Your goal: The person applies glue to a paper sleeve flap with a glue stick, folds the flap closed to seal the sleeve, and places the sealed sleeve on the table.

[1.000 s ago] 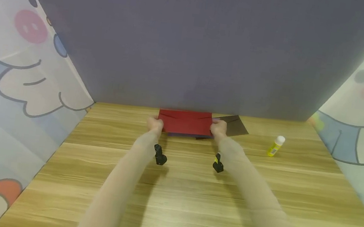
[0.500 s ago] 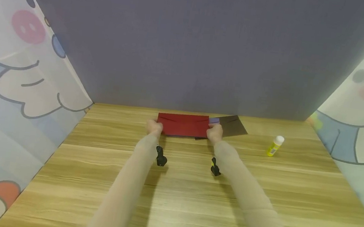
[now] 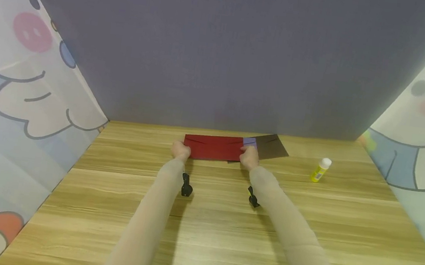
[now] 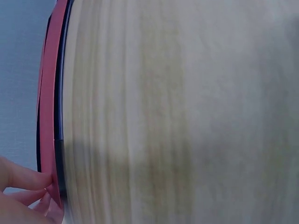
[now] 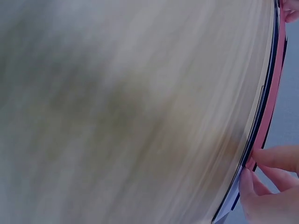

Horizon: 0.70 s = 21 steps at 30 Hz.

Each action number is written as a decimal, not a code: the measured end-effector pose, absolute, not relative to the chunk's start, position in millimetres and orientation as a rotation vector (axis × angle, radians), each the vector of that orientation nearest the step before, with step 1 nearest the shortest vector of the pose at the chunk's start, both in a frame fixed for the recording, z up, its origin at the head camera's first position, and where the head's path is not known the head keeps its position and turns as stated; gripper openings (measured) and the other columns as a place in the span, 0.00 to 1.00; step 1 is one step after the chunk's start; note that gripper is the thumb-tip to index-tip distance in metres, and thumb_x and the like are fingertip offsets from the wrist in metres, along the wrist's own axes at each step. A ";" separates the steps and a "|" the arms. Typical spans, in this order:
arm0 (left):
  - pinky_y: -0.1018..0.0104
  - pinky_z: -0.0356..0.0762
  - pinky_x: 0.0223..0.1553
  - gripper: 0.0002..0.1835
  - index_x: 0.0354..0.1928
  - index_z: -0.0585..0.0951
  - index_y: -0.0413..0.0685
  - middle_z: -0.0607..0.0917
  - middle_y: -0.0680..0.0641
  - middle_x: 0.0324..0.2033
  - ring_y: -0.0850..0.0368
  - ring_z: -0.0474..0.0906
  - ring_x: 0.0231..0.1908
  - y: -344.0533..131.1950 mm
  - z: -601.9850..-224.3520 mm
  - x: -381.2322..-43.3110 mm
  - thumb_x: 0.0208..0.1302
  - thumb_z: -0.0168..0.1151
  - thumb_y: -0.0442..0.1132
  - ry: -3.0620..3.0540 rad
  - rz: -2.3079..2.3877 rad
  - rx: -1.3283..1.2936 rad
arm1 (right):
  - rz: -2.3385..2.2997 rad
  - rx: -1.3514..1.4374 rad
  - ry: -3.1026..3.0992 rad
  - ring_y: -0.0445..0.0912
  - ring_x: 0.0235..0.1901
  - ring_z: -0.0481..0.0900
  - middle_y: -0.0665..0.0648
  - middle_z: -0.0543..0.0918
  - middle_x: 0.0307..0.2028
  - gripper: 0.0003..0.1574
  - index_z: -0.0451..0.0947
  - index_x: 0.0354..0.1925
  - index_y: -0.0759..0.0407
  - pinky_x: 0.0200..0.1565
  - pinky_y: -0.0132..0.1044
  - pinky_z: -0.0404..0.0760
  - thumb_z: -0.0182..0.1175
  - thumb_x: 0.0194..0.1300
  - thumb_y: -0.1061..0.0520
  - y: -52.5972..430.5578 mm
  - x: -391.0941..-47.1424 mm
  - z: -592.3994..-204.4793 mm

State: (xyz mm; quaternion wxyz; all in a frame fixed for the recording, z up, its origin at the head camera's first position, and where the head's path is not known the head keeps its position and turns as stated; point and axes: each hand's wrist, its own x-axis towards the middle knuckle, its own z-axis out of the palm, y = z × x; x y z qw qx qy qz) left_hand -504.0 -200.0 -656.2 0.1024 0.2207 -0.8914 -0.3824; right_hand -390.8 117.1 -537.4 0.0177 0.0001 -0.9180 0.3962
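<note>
A red envelope [image 3: 212,147] lies over the other envelopes near the back of the table, its flap line along the far side. My left hand [image 3: 180,150] pinches its left end; in the left wrist view the thumb and fingers [image 4: 28,179] close on the red edge. My right hand [image 3: 249,157] holds the right end, with fingertips [image 5: 261,156] at the red edge in the right wrist view. A purple envelope [image 3: 250,141] shows from beneath at the right, mostly covered. Under both, a dark brown envelope [image 3: 273,147] sticks out at an angle.
A yellow glue stick [image 3: 321,170] with a white cap stands on the wooden table [image 3: 222,241] to the right. A grey panel [image 3: 223,53] rises behind the table's back edge. Cartoon-printed cloths [image 3: 14,79] hang at both sides.
The red envelope has come down and slightly toward me onto the others, held in both hands. The purple strip along its near edge is now covered; more purple shows at the right.
</note>
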 end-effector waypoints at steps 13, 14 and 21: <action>0.49 0.64 0.46 0.13 0.27 0.79 0.42 0.77 0.43 0.33 0.44 0.71 0.38 -204.5 -686.8 -529.1 0.43 0.58 0.45 -2.865 -0.636 0.491 | 0.721 0.331 -2.934 0.57 0.48 0.73 0.60 0.80 0.44 0.24 0.77 0.45 0.64 0.51 0.44 0.70 0.57 0.45 0.69 116.2 -426.9 -586.3; 0.49 0.63 0.46 0.12 0.26 0.80 0.43 0.77 0.43 0.33 0.44 0.70 0.38 -201.6 -678.8 -521.4 0.44 0.58 0.45 -2.867 -0.612 0.470 | 0.678 0.356 -2.927 0.58 0.47 0.73 0.60 0.80 0.43 0.24 0.77 0.45 0.64 0.52 0.44 0.69 0.57 0.44 0.69 116.0 -427.3 -588.2; 0.52 0.63 0.45 0.11 0.24 0.81 0.43 0.79 0.42 0.30 0.44 0.72 0.39 -167.8 -586.9 -440.4 0.46 0.55 0.42 -2.894 -0.523 0.377 | 0.872 0.420 -3.027 0.57 0.52 0.69 0.62 0.75 0.51 0.28 0.71 0.53 0.66 0.53 0.42 0.68 0.52 0.50 0.72 110.5 -363.2 -505.8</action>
